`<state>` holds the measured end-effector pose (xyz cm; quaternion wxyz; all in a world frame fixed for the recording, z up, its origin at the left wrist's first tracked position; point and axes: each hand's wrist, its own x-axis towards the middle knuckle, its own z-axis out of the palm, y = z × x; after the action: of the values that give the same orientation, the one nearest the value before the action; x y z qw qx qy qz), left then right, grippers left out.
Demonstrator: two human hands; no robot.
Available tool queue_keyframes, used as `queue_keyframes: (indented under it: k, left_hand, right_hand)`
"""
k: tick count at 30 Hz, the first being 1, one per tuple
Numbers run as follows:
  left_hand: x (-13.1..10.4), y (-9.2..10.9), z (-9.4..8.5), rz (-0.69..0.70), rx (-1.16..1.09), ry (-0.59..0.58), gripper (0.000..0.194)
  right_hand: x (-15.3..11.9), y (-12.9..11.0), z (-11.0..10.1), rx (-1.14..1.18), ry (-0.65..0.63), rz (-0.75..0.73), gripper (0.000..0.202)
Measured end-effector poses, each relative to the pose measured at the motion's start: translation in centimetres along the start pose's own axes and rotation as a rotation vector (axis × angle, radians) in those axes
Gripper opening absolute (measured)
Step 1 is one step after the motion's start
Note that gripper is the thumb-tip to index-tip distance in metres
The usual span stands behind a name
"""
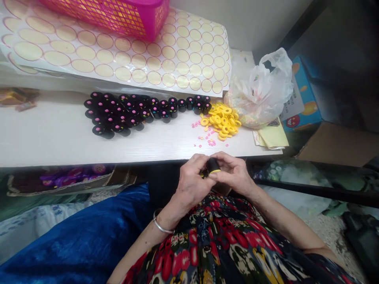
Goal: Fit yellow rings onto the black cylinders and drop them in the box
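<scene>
Both hands meet just off the table's front edge, around a small black cylinder point(213, 165) with a yellow rim at its lower end. My left hand point(194, 177) is closed, its fingers pressed against the cylinder's left side. From the right, my right hand point(232, 171) grips the same piece between thumb and fingers. Beyond the hands lie loose yellow ring-shaped pieces point(223, 120) in a heap and tiny pink bits point(211, 142). To their left stand several rows of black cylinders point(118, 112) with pink dots on top.
A pink basket point(151, 23) rests on sheets of round cream stickers point(154, 63). At the right are a knotted clear plastic bag point(257, 94), a folded yellow paper point(274, 136) and a blue box point(306, 94). Below the white table point(53, 138) sits a carton with purple packages point(74, 175).
</scene>
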<state>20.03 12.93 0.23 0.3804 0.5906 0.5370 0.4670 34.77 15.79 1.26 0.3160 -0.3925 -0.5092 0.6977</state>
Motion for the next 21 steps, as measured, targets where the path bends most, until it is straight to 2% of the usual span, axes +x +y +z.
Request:
queue_keyframes:
  k: [4,6,10,11,14,17,19,21]
  left_hand:
    - [-0.1,0.3,-0.2,-0.075,-0.009,-0.058,0.022]
    - [0.1,0.1,-0.4,-0.066,-0.022,-0.067,0.024]
    - [0.8,-0.6,-1.1,0.015,-0.145,-0.126,0.062]
    - [1.0,-0.8,-1.2,0.03,-0.185,-0.158,0.066]
    - [1.3,-1.3,-1.5,0.059,-0.263,-0.212,0.05]
    - [1.4,-1.6,-1.2,0.048,-0.28,-0.181,0.035]
    - [1.3,-1.7,-1.0,-0.022,-0.31,-0.158,0.029]
    - [1.2,-1.6,-0.9,-0.104,-0.344,-0.137,0.027]
  right_hand:
    - [-0.1,-0.1,0.1,-0.049,0.021,-0.005,0.033]
    - [0.1,0.1,0.1,-0.033,0.054,-0.008,0.034]
    - [0.8,0.2,-0.1,0.215,0.089,0.094,0.043]
    - [0.9,0.2,-0.1,0.265,0.081,0.102,0.048]
    - [0.9,0.2,-0.2,0.285,0.066,0.097,0.053]
    - [0.5,0.4,-0.3,0.089,0.12,0.056,0.039]
    - [0.2,0.2,-0.4,-0.129,0.173,-0.081,0.031]
    - [-0.2,-0.1,-0.5,-0.352,0.179,-0.288,0.027]
